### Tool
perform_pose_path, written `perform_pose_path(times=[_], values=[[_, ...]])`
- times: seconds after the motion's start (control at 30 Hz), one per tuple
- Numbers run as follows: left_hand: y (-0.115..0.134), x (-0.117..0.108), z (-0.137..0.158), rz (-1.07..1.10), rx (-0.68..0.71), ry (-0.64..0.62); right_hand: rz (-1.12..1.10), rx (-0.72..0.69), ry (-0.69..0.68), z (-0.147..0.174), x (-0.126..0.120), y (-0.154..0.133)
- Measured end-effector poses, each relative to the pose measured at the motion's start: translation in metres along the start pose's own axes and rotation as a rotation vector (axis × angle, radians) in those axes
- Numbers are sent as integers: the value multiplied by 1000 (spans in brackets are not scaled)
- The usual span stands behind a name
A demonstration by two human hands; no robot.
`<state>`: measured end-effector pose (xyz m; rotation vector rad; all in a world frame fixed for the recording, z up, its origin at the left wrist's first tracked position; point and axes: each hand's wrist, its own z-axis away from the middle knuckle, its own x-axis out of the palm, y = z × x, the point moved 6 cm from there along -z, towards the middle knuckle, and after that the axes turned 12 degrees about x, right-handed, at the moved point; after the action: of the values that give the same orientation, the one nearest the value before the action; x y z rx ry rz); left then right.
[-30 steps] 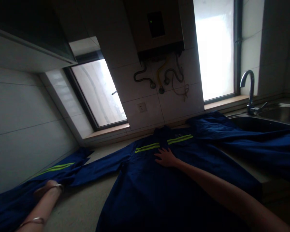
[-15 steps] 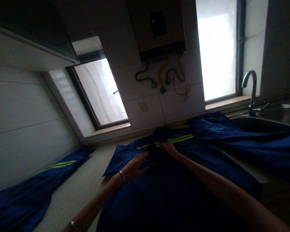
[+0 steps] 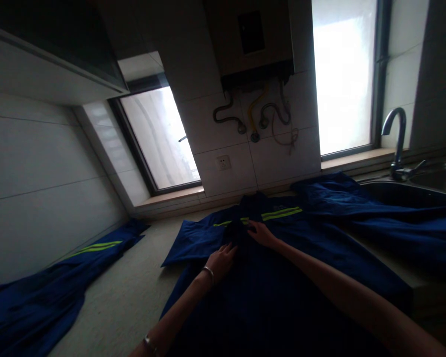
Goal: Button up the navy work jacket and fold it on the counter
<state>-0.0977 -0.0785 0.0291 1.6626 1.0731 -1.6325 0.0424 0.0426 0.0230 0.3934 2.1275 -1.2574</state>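
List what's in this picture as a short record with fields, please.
Place: kitchen counter below two windows
Main item: dark blue work jacket with yellow-green reflective stripes, spread flat, one sleeve folded across the chest
Left hand: flat on the folded sleeve
Right hand: flat near the collar
Other clothing: blue striped garment at left
Fixtures: metal tap, wall socket

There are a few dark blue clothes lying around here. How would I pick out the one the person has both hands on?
Start at the boxy heater on the tiled wall between the two windows. Directly below it, a blue jacket lies spread on the counter, with the left hand and right hand flat on it. Unlike the other blue garments, one sleeve is folded over it.
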Motion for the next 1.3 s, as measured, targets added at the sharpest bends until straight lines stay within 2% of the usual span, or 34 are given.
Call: perform_pose_path(times=[0.1, 0.2, 0.27, 0.37, 0.43, 0.53, 0.7, 0.87, 1.07, 1.2, 1.3], values=[[-2, 4, 2, 43, 53, 9, -67, -52, 24, -5, 7, 0], [-1, 2, 6, 82, 79, 12, -163, -85, -53, -9, 17, 0], [2, -2, 8, 99, 93, 7, -230, -52, -89, -11, 21, 3], [7, -6, 10, 93, 117, 6, -288, 24, -67, -14, 20, 6], [9, -8, 12, 72, 136, 10, -282, 22, -67, -12, 18, 2], [9, -7, 13, 50, 150, 34, -187, -66, -81, -4, 11, -13], [6, -4, 12, 50, 107, 38, 98, -265, -76, 17, -8, -45], [7, -6, 13, 73, 94, 80, 210, -448, -262, 34, -13, -58], [12, -20, 18, 116, 122, 202, 206, -336, -291, 30, -9, -43], [24, -29, 19, 226, 228, 227, 27, -302, -258, 25, -4, -38], [24, -31, 14, 240, 94, 257, -143, -265, -182, 21, -6, -39]])
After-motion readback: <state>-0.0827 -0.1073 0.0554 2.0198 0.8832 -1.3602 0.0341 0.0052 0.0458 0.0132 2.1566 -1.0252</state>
